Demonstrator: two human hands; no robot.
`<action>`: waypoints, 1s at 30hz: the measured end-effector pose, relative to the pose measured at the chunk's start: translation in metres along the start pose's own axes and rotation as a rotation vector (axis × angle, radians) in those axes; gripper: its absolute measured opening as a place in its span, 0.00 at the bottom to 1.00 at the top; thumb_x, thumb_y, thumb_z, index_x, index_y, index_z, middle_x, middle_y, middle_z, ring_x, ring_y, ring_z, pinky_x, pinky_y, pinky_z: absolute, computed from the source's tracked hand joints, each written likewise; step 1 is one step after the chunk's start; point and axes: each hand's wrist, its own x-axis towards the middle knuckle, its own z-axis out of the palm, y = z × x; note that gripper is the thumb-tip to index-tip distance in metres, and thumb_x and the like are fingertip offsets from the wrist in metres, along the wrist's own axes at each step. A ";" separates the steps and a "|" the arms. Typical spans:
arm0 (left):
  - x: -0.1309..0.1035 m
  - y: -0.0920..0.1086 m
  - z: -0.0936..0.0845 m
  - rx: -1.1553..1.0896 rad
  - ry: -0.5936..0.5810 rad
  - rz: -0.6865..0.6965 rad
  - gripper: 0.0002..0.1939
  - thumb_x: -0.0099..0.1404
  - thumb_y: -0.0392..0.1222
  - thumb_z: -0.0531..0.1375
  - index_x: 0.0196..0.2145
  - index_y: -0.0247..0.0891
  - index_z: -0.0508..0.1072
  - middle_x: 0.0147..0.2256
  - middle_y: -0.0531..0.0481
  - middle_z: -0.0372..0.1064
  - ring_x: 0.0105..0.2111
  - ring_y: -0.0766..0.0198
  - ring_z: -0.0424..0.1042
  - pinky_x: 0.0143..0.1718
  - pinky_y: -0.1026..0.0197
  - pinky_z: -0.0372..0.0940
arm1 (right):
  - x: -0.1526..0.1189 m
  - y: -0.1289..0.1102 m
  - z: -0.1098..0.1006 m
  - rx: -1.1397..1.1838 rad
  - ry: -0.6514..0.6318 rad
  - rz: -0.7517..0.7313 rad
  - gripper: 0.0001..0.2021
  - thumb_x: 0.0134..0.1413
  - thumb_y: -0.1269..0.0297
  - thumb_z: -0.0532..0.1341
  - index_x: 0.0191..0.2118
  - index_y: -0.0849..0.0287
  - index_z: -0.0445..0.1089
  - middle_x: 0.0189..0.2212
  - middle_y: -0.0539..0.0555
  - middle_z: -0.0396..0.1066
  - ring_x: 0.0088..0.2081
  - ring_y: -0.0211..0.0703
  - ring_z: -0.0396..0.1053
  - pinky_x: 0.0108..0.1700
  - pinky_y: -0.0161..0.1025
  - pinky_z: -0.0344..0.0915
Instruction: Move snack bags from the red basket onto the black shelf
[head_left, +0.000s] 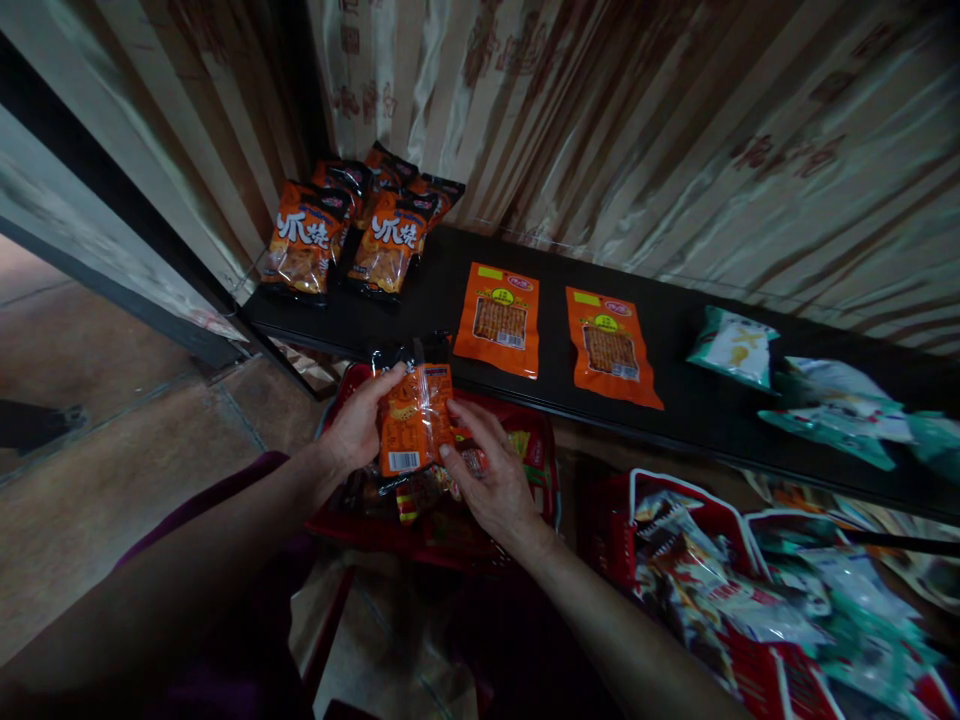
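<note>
An orange and black snack bag [415, 415], its barcode side facing up, is held over a red basket [551, 480] of mixed packets. My left hand [360, 420] grips the bag's left edge with the thumb on top. At its right edge, my right hand [491, 475] has the thumb and fingers on the bag. Several similar orange bags [386, 245] stand upright at the left end of the black shelf [675, 420]. Two flat orange packets, one [499, 320] left and one [613, 345] right, lie on the shelf's middle.
Green and white bags [739, 345] lie on the shelf's right part. Below them, red baskets [641, 520] with white handles hold many packets. A striped curtain [570, 120] hangs behind the shelf. A black metal post [127, 180] rises at the left.
</note>
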 end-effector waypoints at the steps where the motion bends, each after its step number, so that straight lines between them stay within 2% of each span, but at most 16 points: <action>1: 0.000 0.000 0.000 0.000 -0.003 -0.002 0.11 0.60 0.45 0.59 0.32 0.33 0.75 0.29 0.44 0.76 0.31 0.57 0.75 0.40 0.55 0.68 | 0.000 0.000 0.000 -0.010 -0.002 -0.005 0.22 0.58 0.64 0.55 0.58 0.46 0.59 0.55 0.55 0.61 0.57 0.46 0.60 0.58 0.52 0.60; 6: -0.003 -0.002 0.004 0.019 -0.028 0.015 0.14 0.62 0.47 0.58 0.34 0.33 0.75 0.31 0.43 0.76 0.33 0.57 0.75 0.41 0.54 0.68 | -0.001 -0.002 0.000 -0.097 0.031 -0.055 0.22 0.58 0.67 0.54 0.58 0.49 0.60 0.55 0.57 0.60 0.58 0.47 0.59 0.59 0.53 0.59; 10: -0.005 -0.003 0.006 0.023 -0.040 0.034 0.15 0.63 0.48 0.57 0.36 0.32 0.74 0.32 0.42 0.76 0.33 0.56 0.75 0.41 0.54 0.68 | -0.002 -0.006 -0.001 -0.171 0.076 -0.114 0.20 0.57 0.70 0.54 0.55 0.49 0.64 0.54 0.56 0.61 0.55 0.48 0.62 0.57 0.53 0.62; 14: -0.004 -0.004 0.004 0.020 -0.047 0.046 0.16 0.63 0.50 0.57 0.37 0.33 0.74 0.33 0.43 0.76 0.33 0.56 0.75 0.41 0.54 0.68 | -0.002 -0.007 -0.002 -0.193 0.063 -0.149 0.19 0.57 0.70 0.54 0.54 0.49 0.65 0.52 0.56 0.63 0.53 0.48 0.64 0.54 0.52 0.64; 18: -0.002 -0.004 0.002 -0.012 -0.044 0.029 0.17 0.64 0.50 0.55 0.36 0.33 0.74 0.33 0.43 0.76 0.34 0.58 0.75 0.42 0.55 0.68 | 0.000 -0.007 -0.003 -0.204 0.048 -0.178 0.19 0.57 0.68 0.55 0.55 0.50 0.64 0.52 0.57 0.64 0.53 0.49 0.64 0.55 0.53 0.62; 21: -0.001 -0.002 0.001 -0.035 -0.078 -0.008 0.20 0.65 0.52 0.52 0.36 0.32 0.74 0.33 0.42 0.75 0.35 0.56 0.75 0.43 0.55 0.67 | 0.000 -0.008 -0.004 -0.214 0.039 -0.188 0.21 0.57 0.65 0.56 0.57 0.50 0.62 0.53 0.58 0.64 0.54 0.51 0.63 0.56 0.54 0.60; 25: -0.003 0.001 0.002 -0.046 -0.133 -0.022 0.23 0.67 0.54 0.48 0.41 0.32 0.74 0.34 0.42 0.75 0.39 0.54 0.74 0.45 0.52 0.66 | 0.000 -0.009 -0.005 -0.227 0.022 -0.189 0.24 0.56 0.62 0.57 0.59 0.53 0.59 0.56 0.60 0.62 0.57 0.52 0.61 0.58 0.54 0.60; 30: -0.007 0.004 0.004 -0.066 -0.214 -0.003 0.23 0.66 0.54 0.49 0.42 0.33 0.73 0.36 0.42 0.75 0.41 0.54 0.73 0.47 0.53 0.65 | -0.001 -0.007 -0.003 -0.236 -0.034 -0.152 0.31 0.55 0.56 0.59 0.63 0.54 0.52 0.59 0.62 0.57 0.60 0.54 0.57 0.59 0.57 0.57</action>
